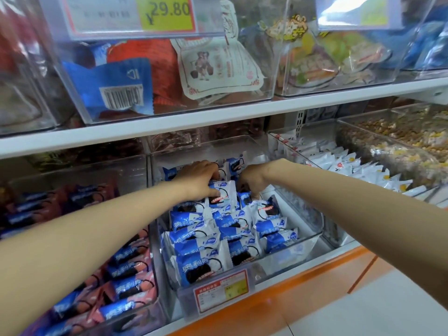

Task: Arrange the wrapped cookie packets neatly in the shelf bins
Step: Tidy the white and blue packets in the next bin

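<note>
Cookie packets (194, 265), blue and white, fill the clear middle bin (303, 241) on the orange-edged lower shelf (315, 280), right behind its red-edged price label (220, 291). They sit in three rough columns, and I count at least twelve showing. Two bare hands are in over them. Left hand (201, 178) curls round one raised packet (221, 194), thumb on its face, holding it upright at mid-bin. Right hand (252, 181), just beside, has fingers bent down among the packets; whether it grips one, I can't tell. Pink packets (126, 287) fill the bin to the left, white packets (339, 166) the bin to the right. Up above, one yellow tag (167, 13) reads 29.80.
</note>
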Demonstrator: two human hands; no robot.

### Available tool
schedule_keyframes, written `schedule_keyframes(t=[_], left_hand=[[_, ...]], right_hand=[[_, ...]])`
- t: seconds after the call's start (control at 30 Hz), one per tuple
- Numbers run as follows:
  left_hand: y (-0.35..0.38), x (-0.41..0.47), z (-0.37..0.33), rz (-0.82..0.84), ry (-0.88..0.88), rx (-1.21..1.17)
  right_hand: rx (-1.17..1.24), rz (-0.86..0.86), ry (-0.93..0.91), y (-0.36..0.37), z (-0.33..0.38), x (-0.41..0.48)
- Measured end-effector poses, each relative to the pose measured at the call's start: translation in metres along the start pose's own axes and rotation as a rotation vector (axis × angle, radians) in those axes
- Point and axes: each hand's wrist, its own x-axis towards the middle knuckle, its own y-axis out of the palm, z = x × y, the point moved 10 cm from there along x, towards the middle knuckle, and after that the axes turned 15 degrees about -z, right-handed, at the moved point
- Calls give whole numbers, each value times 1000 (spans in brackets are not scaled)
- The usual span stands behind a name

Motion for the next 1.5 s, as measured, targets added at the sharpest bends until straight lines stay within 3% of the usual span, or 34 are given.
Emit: schedule_keyframes(t=[0.37, 0.57, 1.0, 1.17, 1.37, 1.5], left_hand=[[1, -1, 6, -3, -56, -34], [0, -2, 12, 4, -90, -53], [2, -2, 17, 14, -140, -79], [0, -4, 21, 33, -156, -108], [2, -4, 23, 30, -154, -122], [3, -5, 22, 29, -150, -123]], right_hand=[[54, 171, 135, 8, -4, -2], [137, 201, 102, 4, 2, -9], [-87, -196, 15, -11, -3, 8], [-45, -134, 2, -4, -5, 8], [-96, -249, 21, -11, -7, 12], [-121, -213, 1, -17, -3, 6]])
